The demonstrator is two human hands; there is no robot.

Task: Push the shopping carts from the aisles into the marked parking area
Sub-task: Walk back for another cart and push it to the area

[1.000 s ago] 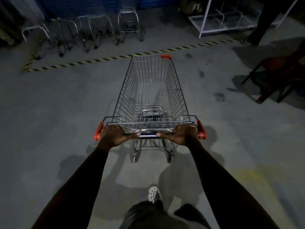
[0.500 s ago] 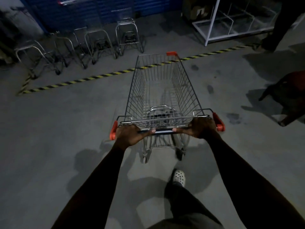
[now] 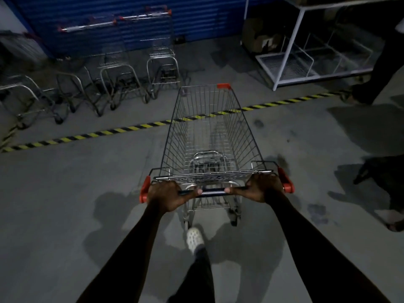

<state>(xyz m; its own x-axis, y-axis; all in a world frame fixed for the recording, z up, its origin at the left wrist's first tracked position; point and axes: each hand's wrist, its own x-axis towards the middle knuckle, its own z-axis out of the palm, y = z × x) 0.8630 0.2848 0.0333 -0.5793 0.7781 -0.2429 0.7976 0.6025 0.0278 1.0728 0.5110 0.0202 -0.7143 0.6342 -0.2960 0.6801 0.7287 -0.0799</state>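
An empty wire shopping cart (image 3: 209, 136) with red corner caps stands in front of me on the grey floor. My left hand (image 3: 167, 194) grips the left part of its dark handle bar (image 3: 213, 191). My right hand (image 3: 261, 189) grips the right part. The cart's front end reaches over a yellow-and-black striped floor line (image 3: 105, 133). Behind that line several parked carts (image 3: 122, 84) stand in a row against a blue wall.
A white metal shelf frame (image 3: 306, 55) stands at the back right. Another person's legs (image 3: 376, 68) are at the right edge beside the line. A dark chair (image 3: 384, 178) sits low on the right. My white shoe (image 3: 194, 238) is behind the cart.
The cart and I have rolled forward. Its front end now crosses the striped line, and the parked carts and blue wall are much closer. Both hands stay on the handle.
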